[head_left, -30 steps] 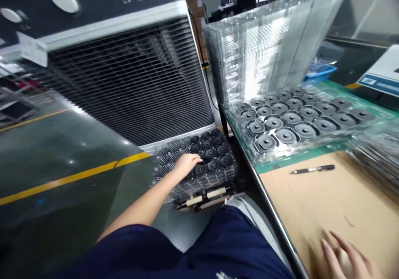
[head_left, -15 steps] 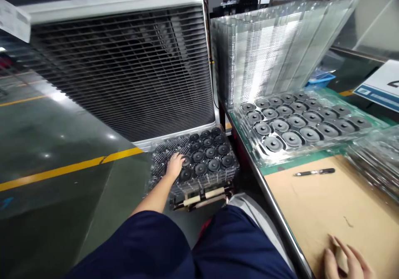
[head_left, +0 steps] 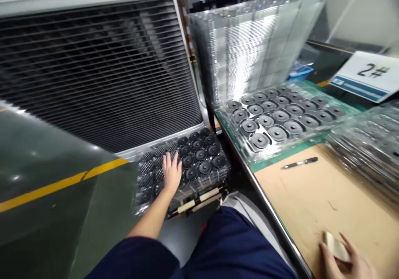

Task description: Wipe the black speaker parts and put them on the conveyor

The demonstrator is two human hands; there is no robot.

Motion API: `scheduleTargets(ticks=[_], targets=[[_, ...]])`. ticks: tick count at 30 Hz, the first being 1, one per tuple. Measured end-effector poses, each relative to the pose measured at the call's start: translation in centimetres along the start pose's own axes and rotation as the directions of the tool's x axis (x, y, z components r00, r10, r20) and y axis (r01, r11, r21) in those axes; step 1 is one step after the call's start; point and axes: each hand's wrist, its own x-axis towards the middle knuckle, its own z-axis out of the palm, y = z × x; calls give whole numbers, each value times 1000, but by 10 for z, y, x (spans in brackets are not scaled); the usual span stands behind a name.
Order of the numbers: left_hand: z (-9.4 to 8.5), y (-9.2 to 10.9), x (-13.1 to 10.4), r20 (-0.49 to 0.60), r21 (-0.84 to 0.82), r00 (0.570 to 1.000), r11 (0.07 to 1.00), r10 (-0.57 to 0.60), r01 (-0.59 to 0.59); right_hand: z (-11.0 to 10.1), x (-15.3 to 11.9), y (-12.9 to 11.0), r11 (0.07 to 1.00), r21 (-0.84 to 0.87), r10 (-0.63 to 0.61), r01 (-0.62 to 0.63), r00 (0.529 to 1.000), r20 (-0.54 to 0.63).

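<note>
My left hand (head_left: 172, 174) is over a clear plastic tray (head_left: 215, 176), palm down with its fingers stretched and somewhat apart. Round black disc-shaped parts (head_left: 205, 167) fill the pockets on the tray's right side, close by that hand. To its left, the pockets (head_left: 146, 181) show a ribbed pattern. What lies under the palm is hidden. At the bottom right, my right hand (head_left: 349, 262) grips a small beige block (head_left: 336, 246) between thumb and fingers, on or just above the brown board (head_left: 299, 204).
A pen (head_left: 299, 163) lies on the board. Behind it, another clear tray (head_left: 264, 154) holds grey discs, with a tall stack of clear trays (head_left: 255, 50) standing beyond. More trays (head_left: 368, 162) are piled at right, near a "2#" sign (head_left: 364, 75). A large slatted rack (head_left: 102, 75) stands left.
My left hand has shifted slightly left across the tray, its fingers now straighter. The beige block shows more plainly in my right hand. The whole view has turned to the right.
</note>
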Motion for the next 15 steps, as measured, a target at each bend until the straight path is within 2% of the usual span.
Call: scheduleTargets(ticks=[3, 5, 7, 10, 13, 15], targets=[[7, 46, -21, -9, -158, 977, 964, 215, -213, -14, 6, -28, 998, -32, 58, -59, 997, -42], [14, 82, -36, -21, -275, 924, 886, 383, -374, -18, 13, -38, 999, 7, 42, -42, 995, -86], [19, 118, -47, -56, -393, 840, 761, 540, -516, -21, 21, -42, 999, 9, 45, -45, 993, -110], [22, 170, -53, -139, -551, 668, 503, 731, -665, -25, 30, -42, 995, -37, 84, -90, 989, -125], [25, 220, -46, -256, -646, 510, 247, 821, -722, -33, 41, -42, 988, -119, 94, -99, 994, -50], [28, 255, -39, -308, -670, 448, 142, 839, -728, -46, 53, -43, 983, -174, 78, -67, 995, 61]])
